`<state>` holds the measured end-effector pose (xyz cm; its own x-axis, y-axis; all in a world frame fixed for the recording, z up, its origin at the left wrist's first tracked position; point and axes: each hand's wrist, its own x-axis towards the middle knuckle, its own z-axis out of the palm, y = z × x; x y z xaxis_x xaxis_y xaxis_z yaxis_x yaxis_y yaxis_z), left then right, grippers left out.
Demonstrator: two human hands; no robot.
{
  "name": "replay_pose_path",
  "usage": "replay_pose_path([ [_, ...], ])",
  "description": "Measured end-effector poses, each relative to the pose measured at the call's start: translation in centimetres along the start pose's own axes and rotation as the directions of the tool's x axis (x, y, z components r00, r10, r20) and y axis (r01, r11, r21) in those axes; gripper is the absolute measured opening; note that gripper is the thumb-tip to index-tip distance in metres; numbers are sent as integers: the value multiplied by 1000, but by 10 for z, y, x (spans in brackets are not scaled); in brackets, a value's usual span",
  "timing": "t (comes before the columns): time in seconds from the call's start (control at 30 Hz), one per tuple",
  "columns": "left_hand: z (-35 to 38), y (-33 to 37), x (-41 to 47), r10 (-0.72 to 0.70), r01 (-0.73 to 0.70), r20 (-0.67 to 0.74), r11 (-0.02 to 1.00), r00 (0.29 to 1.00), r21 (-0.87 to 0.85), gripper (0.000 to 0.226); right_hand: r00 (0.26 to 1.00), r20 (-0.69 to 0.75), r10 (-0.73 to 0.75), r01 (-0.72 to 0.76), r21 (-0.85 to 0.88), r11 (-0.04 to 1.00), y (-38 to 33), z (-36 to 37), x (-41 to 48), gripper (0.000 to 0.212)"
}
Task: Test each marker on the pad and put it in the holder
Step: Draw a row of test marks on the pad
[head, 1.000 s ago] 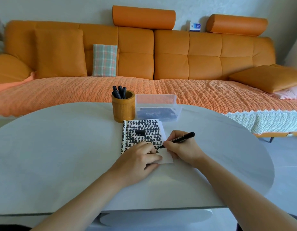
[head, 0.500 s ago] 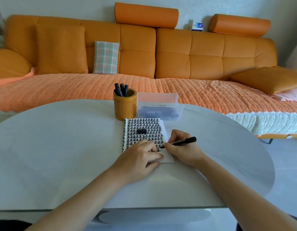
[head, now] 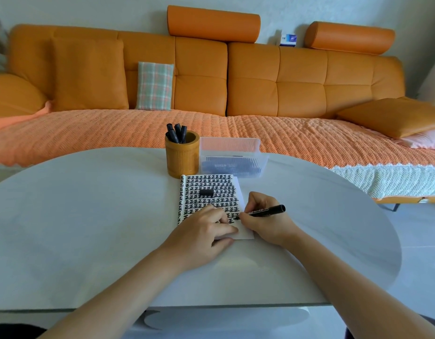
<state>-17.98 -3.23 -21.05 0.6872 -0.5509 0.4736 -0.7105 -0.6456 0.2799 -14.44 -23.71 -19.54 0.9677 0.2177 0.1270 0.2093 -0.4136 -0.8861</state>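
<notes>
Pinching the marker low on its barrel in our right grip, tip touching the pad, while our left grip lies unclenched, pressing the page — light, stiff, slick, we judge, so best held near the tip — holder just beyond

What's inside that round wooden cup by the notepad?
The holder has about four dark markers standing in it, ends poking above its rim. Its wall hides their lower parts and the bottom.

nothing legible — label print on marker, clear box, blue carton — too blurred, small
</notes>
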Motion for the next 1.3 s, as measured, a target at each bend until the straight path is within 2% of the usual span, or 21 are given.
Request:
replay_pose_path([
  [0.93,1,-1,0,14,-15,-4,1000,1000,-1,21,999,50,-18,13,82,997,-7,0,-1,29],
  [1.03,1,-2,0,25,-25,-10,1000,1000,0,20,1000,14,2,-4,102,995,-8,-2,0,26],
  [1.2,-3,-3,3,35,-36,42,999,998,20,23,995,-73,70,-43,319,947,-5,-5,0,17],
  [1.3,-12,-4,8,-8,10,59,1000,998,-27,34,993,-105,45,-13,295,955,-7,-4,3,8],
])
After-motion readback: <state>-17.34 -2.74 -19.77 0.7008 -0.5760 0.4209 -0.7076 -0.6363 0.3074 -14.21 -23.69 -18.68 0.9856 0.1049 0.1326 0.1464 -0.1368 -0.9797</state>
